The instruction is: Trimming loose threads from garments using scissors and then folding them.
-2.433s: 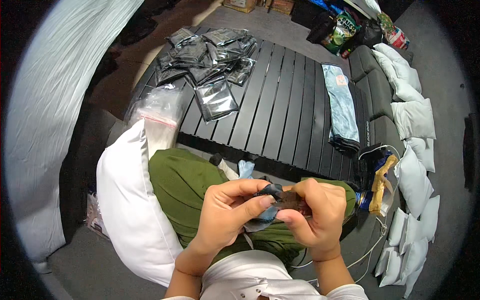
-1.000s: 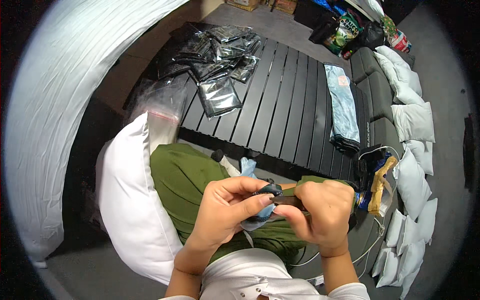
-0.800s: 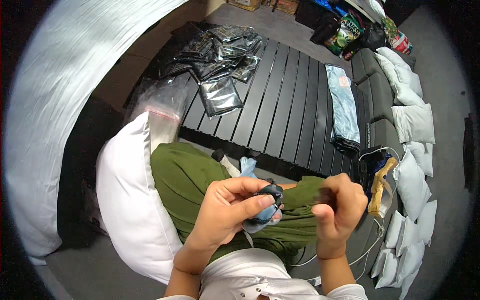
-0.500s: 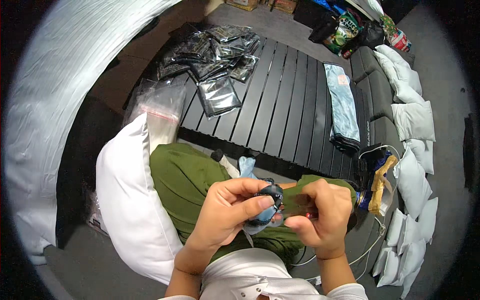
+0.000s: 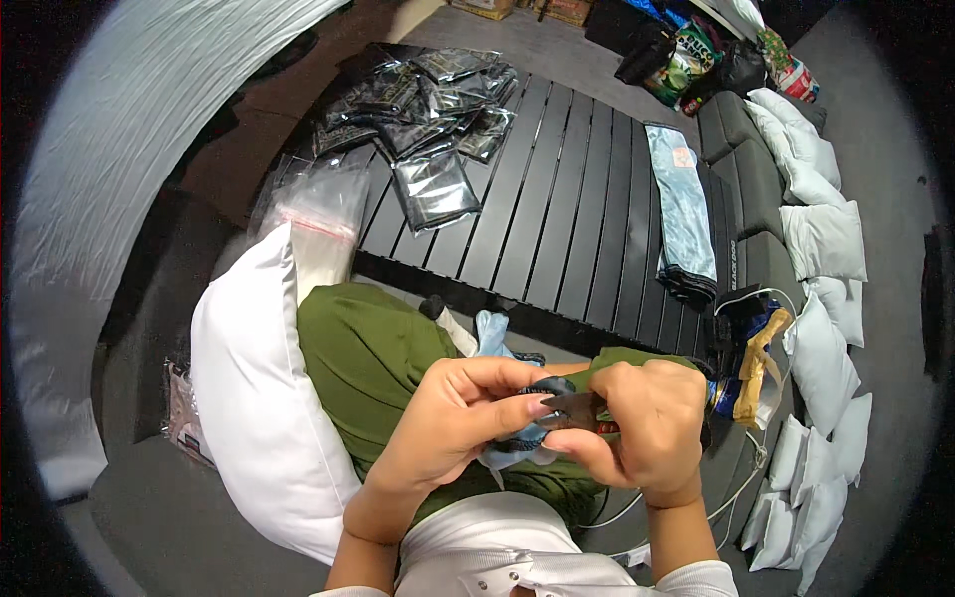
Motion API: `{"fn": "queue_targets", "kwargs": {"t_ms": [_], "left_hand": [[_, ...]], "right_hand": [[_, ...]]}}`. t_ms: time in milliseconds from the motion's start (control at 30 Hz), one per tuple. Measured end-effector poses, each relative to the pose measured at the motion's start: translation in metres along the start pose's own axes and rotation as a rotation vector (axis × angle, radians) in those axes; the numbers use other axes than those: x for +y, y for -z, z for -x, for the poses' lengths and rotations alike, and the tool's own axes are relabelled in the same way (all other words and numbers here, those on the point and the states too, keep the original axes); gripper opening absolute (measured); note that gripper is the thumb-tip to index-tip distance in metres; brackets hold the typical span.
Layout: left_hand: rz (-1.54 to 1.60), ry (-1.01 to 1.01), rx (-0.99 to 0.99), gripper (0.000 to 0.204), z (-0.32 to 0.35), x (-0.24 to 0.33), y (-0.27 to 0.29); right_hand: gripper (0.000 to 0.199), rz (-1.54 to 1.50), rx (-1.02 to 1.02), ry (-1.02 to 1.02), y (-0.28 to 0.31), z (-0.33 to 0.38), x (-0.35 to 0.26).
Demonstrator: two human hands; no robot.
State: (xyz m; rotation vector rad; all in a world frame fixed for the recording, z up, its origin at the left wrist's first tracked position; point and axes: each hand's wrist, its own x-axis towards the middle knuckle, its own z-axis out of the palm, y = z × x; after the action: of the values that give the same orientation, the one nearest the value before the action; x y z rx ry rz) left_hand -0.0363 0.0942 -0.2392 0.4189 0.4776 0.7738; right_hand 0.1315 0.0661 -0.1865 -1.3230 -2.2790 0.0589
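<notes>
The left hand (image 5: 453, 418) is pinching a small dark piece with light blue fabric (image 5: 517, 443) between thumb and fingertips, holding it over the lap. The right hand (image 5: 637, 428) is clenching around a small dark tool (image 5: 577, 410), whose tip is meeting that piece; what kind of tool it is I cannot tell. Both hands are hovering above green trousers (image 5: 368, 358). A white pillow (image 5: 254, 388) is leaning just beside the left leg. Beyond the knees, a black slatted table (image 5: 577, 199) is carrying a heap of shiny dark packets (image 5: 418, 109) and a folded light blue cloth (image 5: 681, 214).
</notes>
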Motion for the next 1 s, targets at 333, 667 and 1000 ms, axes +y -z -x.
{"fn": "queue_targets", "kwargs": {"t_ms": [333, 667, 1000], "left_hand": [[-0.048, 0.015, 0.04, 0.013, -0.001, 0.003, -0.003], [-0.038, -0.042, 0.08, 0.015, -0.003, -0.003, -0.005], [-0.134, -0.188, -0.062, 0.019, 0.001, -0.006, 0.005]], "right_hand": [[0.047, -0.083, 0.178, -0.244, -0.002, 0.016, 0.001], [0.042, -0.102, 0.095, -0.022, -0.009, 0.007, 0.006], [0.036, 0.026, -0.011, -0.042, -0.003, 0.003, 0.003]]}}
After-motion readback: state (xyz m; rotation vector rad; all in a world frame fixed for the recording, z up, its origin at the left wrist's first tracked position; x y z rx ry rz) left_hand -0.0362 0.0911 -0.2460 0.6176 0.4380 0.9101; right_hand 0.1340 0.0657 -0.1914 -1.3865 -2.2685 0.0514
